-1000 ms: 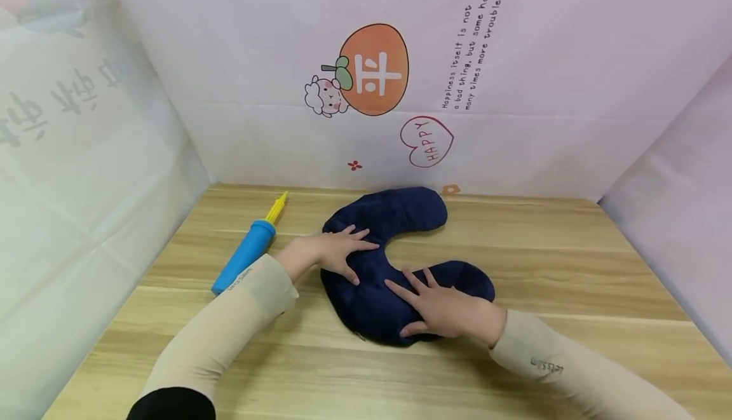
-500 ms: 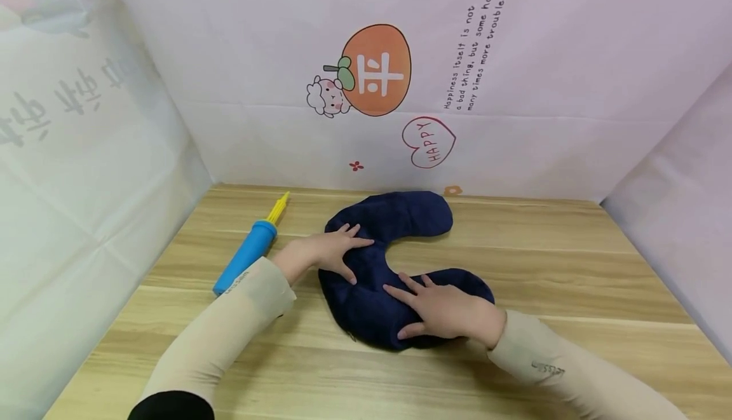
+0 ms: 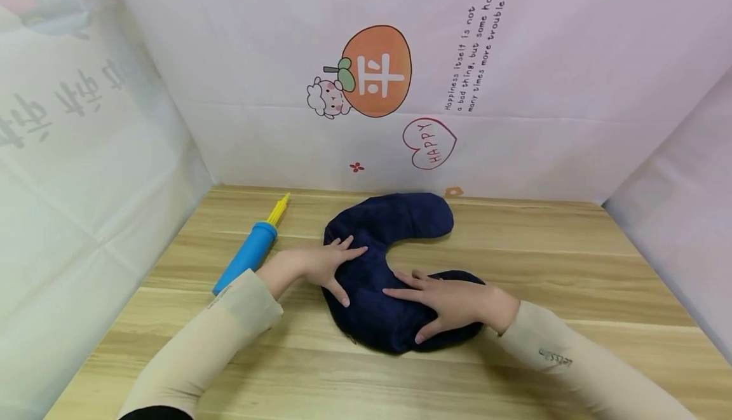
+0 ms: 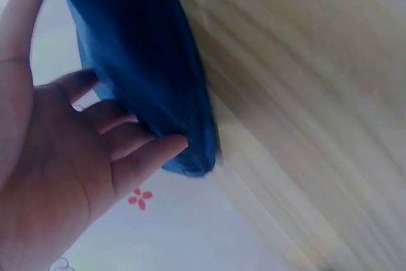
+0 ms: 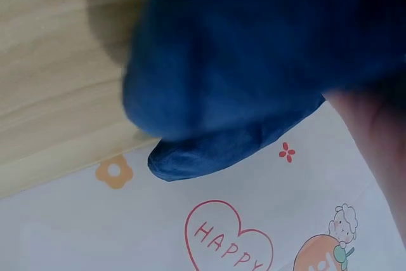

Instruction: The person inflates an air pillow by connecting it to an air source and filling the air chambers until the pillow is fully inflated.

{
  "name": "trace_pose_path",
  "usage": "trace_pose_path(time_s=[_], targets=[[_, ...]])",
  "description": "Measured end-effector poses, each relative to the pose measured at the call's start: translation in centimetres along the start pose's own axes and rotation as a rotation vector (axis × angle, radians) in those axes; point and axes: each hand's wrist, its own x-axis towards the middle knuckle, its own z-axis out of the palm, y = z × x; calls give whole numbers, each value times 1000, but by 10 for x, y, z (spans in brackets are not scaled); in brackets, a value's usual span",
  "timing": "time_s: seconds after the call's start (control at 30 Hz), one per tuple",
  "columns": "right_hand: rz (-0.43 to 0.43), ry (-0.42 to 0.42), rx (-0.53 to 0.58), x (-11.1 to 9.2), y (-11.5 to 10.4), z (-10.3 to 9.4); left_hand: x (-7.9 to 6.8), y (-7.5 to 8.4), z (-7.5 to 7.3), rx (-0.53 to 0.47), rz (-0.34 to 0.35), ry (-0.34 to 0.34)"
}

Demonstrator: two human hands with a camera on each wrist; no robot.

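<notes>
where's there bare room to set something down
Free: table right of the navy pillow, and the near strip between the sleeves. Crowded: the middle, with left hand and right hand on the pillow, and left, around the blue pump.

Pillow (image 3: pixel 366 280) on table (image 3: pixel 572 261), its opening toward the right; pump (image 3: pixel 248 256) on the table to the pillow's left. Left hand (image 3: pixel 317 264) on the pillow's left side, right hand (image 3: pixel 452 302) on its nearer arm. Backdrop (image 3: pixel 515 147) behind the table, beyond the pillow's farther arm.
</notes>
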Motion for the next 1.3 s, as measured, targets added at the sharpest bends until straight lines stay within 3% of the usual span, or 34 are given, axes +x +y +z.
trace_pose_path(time_s=[0.2, 0.43, 0.8, 1.13, 1.3], targets=[[21, 28, -22, -2, -4, 3, 8, 6, 3, 14, 47, 11], [81, 43, -44, -2, -11, 7, 20, 10, -2, 27, 68, 7], [155, 71, -39, -2, -20, 8, 44, 13, -14, 20, 56, -6], [225, 31, -55, 8, -20, 2, 61, 17, -20, 19, 22, -19], [245, 13, -50, 9, -23, 0, 65, 21, -16, 90, -8, -35]])
